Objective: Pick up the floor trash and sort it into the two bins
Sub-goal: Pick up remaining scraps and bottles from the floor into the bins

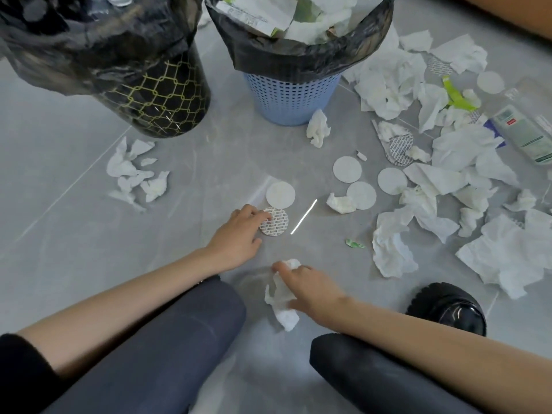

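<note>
Pressing the left hand [239,231] on a printed disc [277,225] lying on the floor [89,234], fingers relaxed, tips touching it; clamping right hand [310,289] fingers round a crumpled tissue [283,315] close by; beyond, black bin [161,97] beside blue bin [292,97].

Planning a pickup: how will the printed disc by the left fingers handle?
The printed disc lies flat on the smooth floor, so it is probably hard to pinch; the left hand may need to slide it. It looks thin, so likely light and bendy.
</note>
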Motion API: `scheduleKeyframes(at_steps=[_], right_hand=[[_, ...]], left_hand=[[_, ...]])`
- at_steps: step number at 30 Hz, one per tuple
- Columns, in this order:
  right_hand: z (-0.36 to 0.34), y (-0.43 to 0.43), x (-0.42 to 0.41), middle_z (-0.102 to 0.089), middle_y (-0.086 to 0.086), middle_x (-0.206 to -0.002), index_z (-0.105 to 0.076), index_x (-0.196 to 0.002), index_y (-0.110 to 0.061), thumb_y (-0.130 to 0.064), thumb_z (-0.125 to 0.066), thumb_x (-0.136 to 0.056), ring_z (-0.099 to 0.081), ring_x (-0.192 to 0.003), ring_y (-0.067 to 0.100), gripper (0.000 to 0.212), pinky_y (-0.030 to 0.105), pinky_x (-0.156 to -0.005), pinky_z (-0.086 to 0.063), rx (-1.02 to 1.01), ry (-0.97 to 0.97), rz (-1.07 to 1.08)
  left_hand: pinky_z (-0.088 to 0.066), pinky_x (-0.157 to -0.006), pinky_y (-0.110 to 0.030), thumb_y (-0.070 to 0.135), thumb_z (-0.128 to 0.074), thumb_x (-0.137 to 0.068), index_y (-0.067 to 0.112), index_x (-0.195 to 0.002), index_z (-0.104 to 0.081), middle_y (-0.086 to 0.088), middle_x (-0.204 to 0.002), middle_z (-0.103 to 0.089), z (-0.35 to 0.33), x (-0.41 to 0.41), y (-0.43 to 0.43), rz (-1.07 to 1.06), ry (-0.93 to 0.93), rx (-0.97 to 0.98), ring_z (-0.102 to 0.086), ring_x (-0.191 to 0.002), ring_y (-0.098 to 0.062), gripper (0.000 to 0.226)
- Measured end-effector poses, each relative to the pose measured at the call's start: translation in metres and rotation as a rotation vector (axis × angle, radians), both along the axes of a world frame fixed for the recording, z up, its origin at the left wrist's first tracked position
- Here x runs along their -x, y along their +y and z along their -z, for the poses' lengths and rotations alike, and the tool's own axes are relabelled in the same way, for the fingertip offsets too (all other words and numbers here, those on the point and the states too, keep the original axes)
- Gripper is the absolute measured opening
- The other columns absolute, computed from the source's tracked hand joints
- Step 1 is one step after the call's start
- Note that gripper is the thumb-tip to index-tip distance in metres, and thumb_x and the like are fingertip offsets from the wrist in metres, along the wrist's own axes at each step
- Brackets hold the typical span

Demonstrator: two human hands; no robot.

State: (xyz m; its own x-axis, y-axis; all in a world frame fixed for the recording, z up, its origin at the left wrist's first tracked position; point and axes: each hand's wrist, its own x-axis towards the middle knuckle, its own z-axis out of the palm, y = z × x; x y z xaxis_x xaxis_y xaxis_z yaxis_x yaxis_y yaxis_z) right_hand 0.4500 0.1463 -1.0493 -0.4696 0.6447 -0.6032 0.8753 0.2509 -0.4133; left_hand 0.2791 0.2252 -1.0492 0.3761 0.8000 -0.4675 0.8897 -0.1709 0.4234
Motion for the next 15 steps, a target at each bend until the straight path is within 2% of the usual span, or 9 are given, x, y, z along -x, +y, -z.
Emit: scheduleKeyframes(at_steps=[3, 7, 9, 12, 15], right_hand=[[0.004, 0.005, -0.011, -0.053, 0.01, -0.118, -0.051, -0.117, -0.008, -0.023, -0.061, -0.087, -0.048, -0.111, 0.028, 0.035, 0.037, -0.08, -0.041, -0.036, 0.044, 0.062], [0.005, 0.016, -0.027, -0.039, 0.004, -0.111, -0.06, -0.11, -0.006, -0.029, -0.068, -0.082, -0.04, -0.104, 0.023, 0.037, 0.03, -0.079, -0.04, -0.081, 0.063, 0.179], [0.004, 0.021, -0.032, -0.035, 0.002, -0.115, -0.064, -0.108, -0.007, -0.028, -0.068, -0.082, -0.035, -0.104, 0.022, 0.034, 0.025, -0.081, -0.035, -0.13, 0.075, 0.215], [0.001, 0.032, -0.035, -0.045, 0.002, -0.12, -0.064, -0.105, -0.009, -0.021, -0.064, -0.084, -0.042, -0.106, 0.022, 0.024, 0.022, -0.078, -0.035, -0.133, 0.104, 0.273], [-0.003, 0.046, -0.04, -0.064, 0.007, -0.095, -0.062, -0.094, -0.011, -0.016, -0.06, -0.082, -0.056, -0.09, 0.024, 0.013, 0.03, -0.071, -0.043, -0.103, 0.137, 0.394]], left_hand=[[-0.04, -0.101, -0.039, 0.014, -0.059, -0.085, 0.035, -0.143, -0.03, 0.0, -0.146, -0.021, 0.001, -0.003, 0.002, 0.009, -0.063, -0.038, -0.025, -0.129, -0.026, 0.069], [-0.035, -0.105, -0.047, 0.026, -0.065, -0.082, 0.042, -0.145, -0.022, 0.002, -0.155, -0.002, 0.006, -0.009, 0.011, 0.087, 0.019, -0.051, -0.011, -0.138, -0.03, 0.078], [-0.029, -0.107, -0.048, 0.034, -0.066, -0.08, 0.043, -0.145, -0.02, 0.003, -0.157, 0.004, 0.009, -0.012, 0.015, 0.125, 0.083, -0.045, -0.004, -0.14, -0.03, 0.08], [-0.022, -0.108, -0.047, 0.043, -0.065, -0.081, 0.043, -0.145, -0.021, 0.004, -0.157, 0.002, 0.012, -0.013, 0.017, 0.165, 0.123, -0.078, -0.004, -0.14, -0.028, 0.078], [-0.023, -0.106, -0.044, 0.048, -0.064, -0.08, 0.043, -0.144, -0.025, 0.006, -0.153, -0.012, 0.014, -0.012, 0.018, 0.136, 0.095, -0.122, -0.015, -0.136, -0.025, 0.074]])
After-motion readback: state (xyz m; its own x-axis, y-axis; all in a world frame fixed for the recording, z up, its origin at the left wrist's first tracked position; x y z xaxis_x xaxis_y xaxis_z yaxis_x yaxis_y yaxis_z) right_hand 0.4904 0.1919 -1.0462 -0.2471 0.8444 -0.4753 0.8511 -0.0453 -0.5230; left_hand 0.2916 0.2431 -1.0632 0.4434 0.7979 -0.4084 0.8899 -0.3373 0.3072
